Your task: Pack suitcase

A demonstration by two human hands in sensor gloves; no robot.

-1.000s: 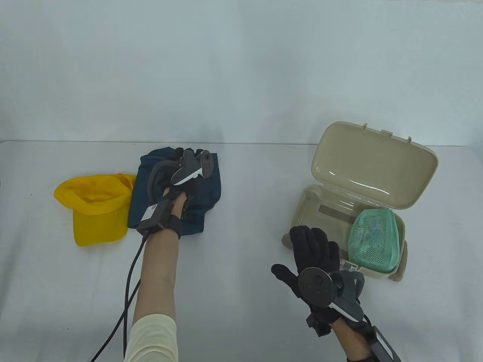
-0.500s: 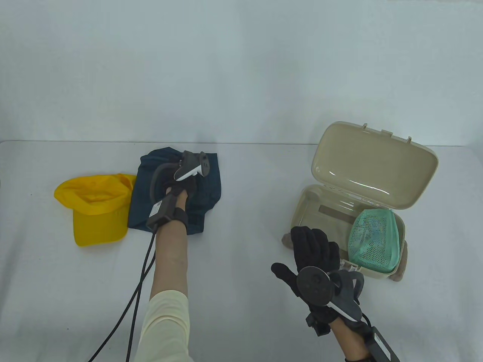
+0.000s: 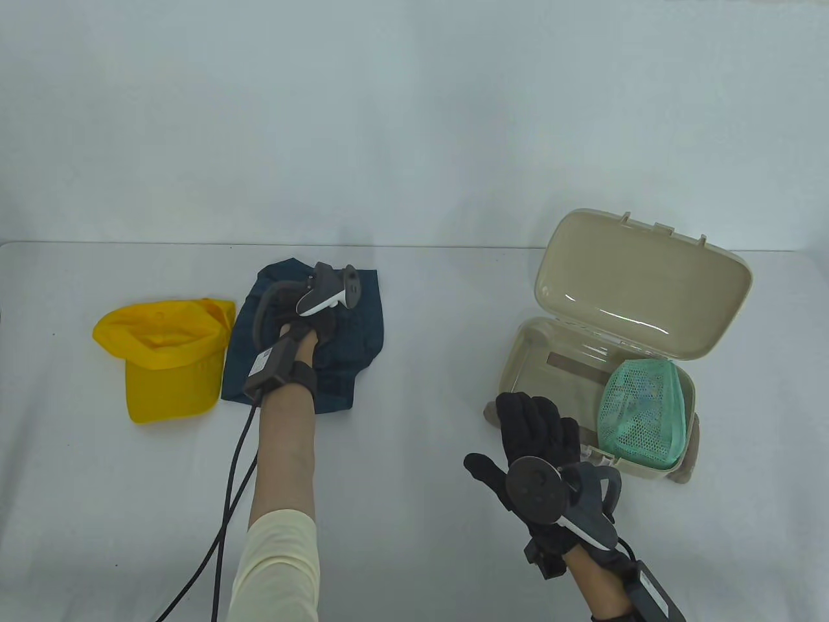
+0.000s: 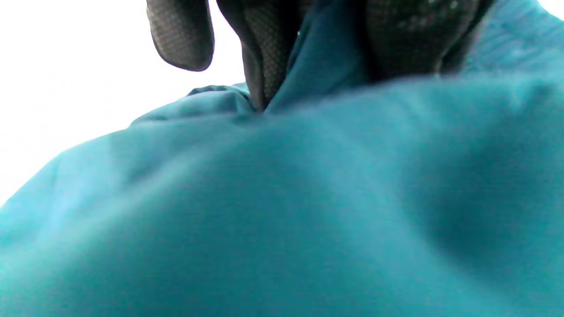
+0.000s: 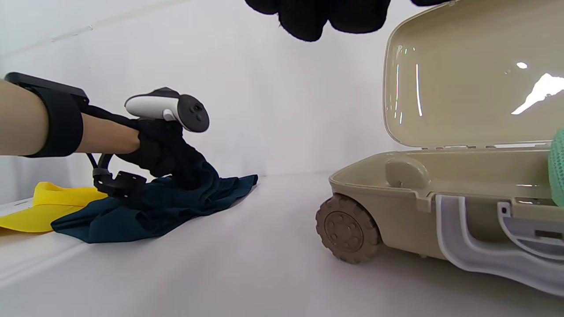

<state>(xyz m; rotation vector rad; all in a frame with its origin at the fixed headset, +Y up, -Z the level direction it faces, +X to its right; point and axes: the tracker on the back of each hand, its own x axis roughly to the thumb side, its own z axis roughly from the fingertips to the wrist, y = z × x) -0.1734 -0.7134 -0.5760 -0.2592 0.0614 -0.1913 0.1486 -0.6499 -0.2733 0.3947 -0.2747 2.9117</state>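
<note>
The dark blue garment lies crumpled on the worktop, just beside a yellow cap. The left hand bunches its cloth; its fingers seem to pinch a fold. Well apart stands the open suitcase, holding a green mesh bag. The right hand hovers near it, fingers straight.
</note>
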